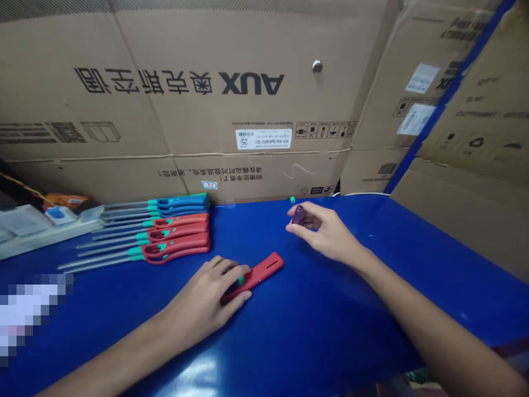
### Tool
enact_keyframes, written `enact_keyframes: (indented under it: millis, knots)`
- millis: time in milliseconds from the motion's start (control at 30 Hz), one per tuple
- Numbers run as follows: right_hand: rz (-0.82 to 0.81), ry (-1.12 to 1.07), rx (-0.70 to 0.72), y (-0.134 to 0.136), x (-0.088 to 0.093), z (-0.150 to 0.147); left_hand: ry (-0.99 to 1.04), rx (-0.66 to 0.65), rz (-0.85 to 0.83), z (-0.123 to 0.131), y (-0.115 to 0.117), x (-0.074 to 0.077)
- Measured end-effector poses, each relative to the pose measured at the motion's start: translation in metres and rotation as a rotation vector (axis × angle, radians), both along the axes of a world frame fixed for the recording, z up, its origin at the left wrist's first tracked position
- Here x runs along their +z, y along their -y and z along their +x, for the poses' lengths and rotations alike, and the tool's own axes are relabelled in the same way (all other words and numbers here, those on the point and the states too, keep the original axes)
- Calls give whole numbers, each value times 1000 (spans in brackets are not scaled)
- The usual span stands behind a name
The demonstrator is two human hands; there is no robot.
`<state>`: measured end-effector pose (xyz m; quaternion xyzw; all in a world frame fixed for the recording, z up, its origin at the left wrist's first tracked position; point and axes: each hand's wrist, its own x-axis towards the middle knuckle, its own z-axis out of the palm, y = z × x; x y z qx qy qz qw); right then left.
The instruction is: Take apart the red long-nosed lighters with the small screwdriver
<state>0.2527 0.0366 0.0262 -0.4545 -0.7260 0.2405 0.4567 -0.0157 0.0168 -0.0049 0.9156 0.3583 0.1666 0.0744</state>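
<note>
My left hand (215, 289) is closed around a red long-nose lighter (268, 268), which lies on the blue tabletop. The lighter's slotted end points right and away from me, a bit of green shows between my fingers, and its front part is hidden under the hand. Farther right, my right hand (320, 225) pinches a small screwdriver by its dark purple handle (298, 215). Its thin shaft points down, just above the table and apart from the lighter.
Several long-nose lighters (177, 242), red, orange and blue with metal stems, lie in a row at left. Behind them sits a white power strip (49, 231). Cardboard walls (256, 33) close off the back and right. A small green piece (292, 199) lies by the back wall.
</note>
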Motion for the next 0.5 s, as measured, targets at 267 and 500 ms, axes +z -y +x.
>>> enact_keyframes:
  millis: [267, 500]
  knots:
    - [-14, -156, 51, -3, -9, -9, 52, -118, -7, 16, -21, -11]
    - [59, -81, 92, 9, -8, -9, 73, -133, 57, 10, -18, -16]
